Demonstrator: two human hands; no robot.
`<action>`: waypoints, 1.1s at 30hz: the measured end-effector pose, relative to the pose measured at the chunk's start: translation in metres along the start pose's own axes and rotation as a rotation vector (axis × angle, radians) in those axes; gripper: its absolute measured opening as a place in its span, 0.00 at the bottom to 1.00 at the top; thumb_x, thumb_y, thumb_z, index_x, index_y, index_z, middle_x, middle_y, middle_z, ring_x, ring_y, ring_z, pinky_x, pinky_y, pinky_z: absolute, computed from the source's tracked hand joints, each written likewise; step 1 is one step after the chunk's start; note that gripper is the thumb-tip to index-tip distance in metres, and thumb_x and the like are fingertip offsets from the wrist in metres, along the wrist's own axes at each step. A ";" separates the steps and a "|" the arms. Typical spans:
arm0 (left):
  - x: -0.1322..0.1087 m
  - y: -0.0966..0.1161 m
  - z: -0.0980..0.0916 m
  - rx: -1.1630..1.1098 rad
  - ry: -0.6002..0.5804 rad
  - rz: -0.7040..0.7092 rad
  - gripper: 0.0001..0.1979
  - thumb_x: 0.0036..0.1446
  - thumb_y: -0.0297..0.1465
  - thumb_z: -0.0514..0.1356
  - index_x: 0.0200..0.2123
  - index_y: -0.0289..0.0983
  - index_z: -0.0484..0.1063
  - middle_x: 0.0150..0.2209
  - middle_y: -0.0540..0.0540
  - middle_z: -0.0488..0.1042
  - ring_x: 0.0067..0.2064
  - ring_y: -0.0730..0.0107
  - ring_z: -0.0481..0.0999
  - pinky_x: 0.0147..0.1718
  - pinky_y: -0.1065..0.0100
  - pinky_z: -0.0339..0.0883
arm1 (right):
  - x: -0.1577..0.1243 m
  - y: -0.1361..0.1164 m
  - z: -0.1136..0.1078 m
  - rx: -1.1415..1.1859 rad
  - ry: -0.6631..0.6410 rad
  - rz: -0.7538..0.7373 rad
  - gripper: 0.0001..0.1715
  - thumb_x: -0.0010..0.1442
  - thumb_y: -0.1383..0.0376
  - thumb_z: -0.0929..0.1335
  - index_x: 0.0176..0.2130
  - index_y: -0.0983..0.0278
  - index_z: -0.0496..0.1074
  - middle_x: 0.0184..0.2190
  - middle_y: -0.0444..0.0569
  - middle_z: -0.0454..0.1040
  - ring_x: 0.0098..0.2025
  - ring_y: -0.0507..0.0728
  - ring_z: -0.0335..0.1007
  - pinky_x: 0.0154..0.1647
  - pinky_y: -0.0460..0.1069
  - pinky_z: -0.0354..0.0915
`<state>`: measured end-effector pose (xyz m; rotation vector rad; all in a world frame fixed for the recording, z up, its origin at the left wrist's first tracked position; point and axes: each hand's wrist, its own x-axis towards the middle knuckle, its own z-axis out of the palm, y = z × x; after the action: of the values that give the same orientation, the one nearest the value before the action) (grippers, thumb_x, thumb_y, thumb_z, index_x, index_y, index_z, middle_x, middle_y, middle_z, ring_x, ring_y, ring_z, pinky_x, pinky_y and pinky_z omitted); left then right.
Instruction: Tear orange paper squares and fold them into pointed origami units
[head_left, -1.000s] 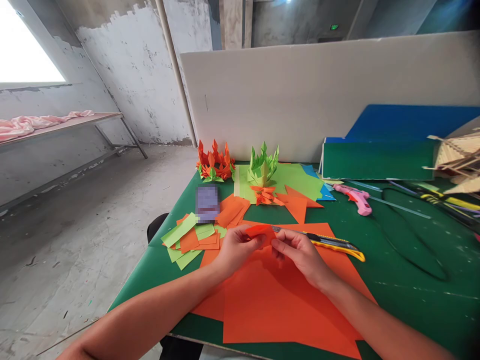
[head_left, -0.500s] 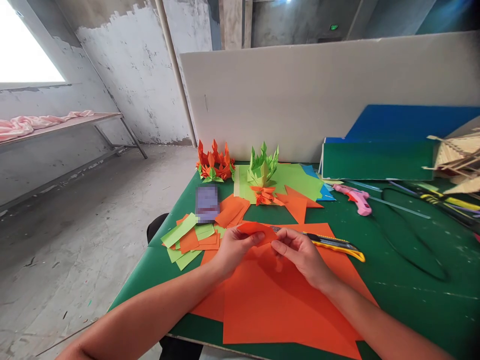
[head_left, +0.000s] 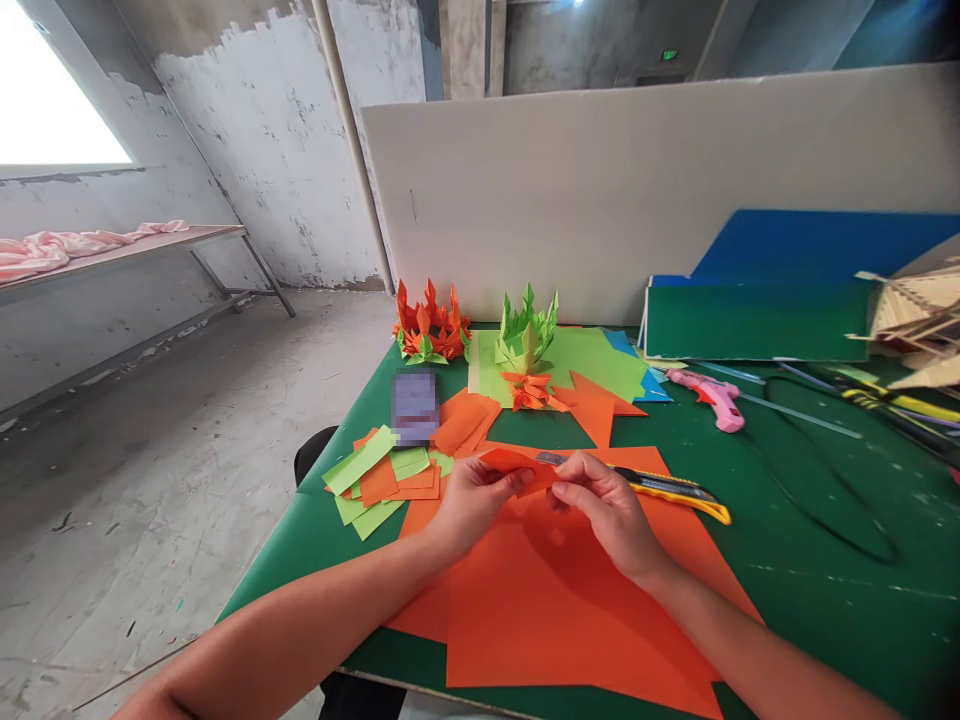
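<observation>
A single view looks from the person's head, forward and down across the counter (head_left: 832, 610), with both hands (head_left: 469, 505) near, just below centre. It faces the pale board (head_left: 600, 180) beyond and takes in floor (head_left: 150, 450) at left.

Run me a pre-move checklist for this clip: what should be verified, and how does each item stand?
1. Left-hand grip secure on the small orange paper: ok, thumb pressed on it.
2. Right-hand grip at the paper's other end: ok, fingertips pinch its edge.
3. Crease sharp and aligned: cannot tell, fingers cover much of the paper.
4. Utility knife well away from the hands: not ok, it lies close behind the right hand.
5. Knife blade retracted: cannot tell, the hand hides part of it.
6. Pink glue gun apart from both hands: ok, farther back on the right.
</observation>
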<state>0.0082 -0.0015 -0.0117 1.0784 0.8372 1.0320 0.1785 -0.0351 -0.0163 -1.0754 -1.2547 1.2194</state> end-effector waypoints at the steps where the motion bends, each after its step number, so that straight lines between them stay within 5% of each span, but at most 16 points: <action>1: 0.000 0.001 0.000 0.002 -0.002 0.003 0.11 0.46 0.36 0.72 0.32 0.37 0.82 0.33 0.45 0.82 0.35 0.64 0.77 0.38 0.65 0.70 | 0.000 0.000 0.000 0.002 -0.004 0.000 0.11 0.58 0.60 0.68 0.26 0.59 0.66 0.22 0.41 0.68 0.29 0.54 0.66 0.34 0.50 0.64; 11: -0.001 0.002 -0.002 0.147 -0.066 0.118 0.08 0.50 0.35 0.69 0.33 0.37 0.81 0.34 0.43 0.81 0.36 0.61 0.79 0.37 0.64 0.73 | 0.001 -0.001 -0.002 -0.052 -0.100 0.016 0.15 0.60 0.50 0.68 0.36 0.59 0.68 0.32 0.45 0.70 0.35 0.55 0.67 0.39 0.50 0.65; 22: -0.002 -0.004 0.001 0.195 -0.155 0.133 0.16 0.53 0.36 0.67 0.43 0.35 0.73 0.42 0.39 0.78 0.43 0.60 0.78 0.43 0.61 0.71 | 0.005 0.007 -0.001 -0.086 0.029 -0.004 0.22 0.57 0.49 0.71 0.25 0.61 0.64 0.22 0.40 0.62 0.24 0.50 0.57 0.24 0.47 0.57; 33: 0.003 -0.002 0.000 0.044 -0.097 -0.067 0.22 0.42 0.35 0.74 0.38 0.34 0.71 0.32 0.47 0.78 0.32 0.70 0.79 0.36 0.67 0.71 | 0.004 0.005 0.002 -0.111 0.054 -0.009 0.23 0.56 0.47 0.71 0.27 0.62 0.67 0.22 0.41 0.64 0.25 0.51 0.59 0.24 0.46 0.58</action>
<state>0.0098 0.0011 -0.0133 1.1215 0.8152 0.9016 0.1761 -0.0304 -0.0204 -1.1739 -1.2968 1.1171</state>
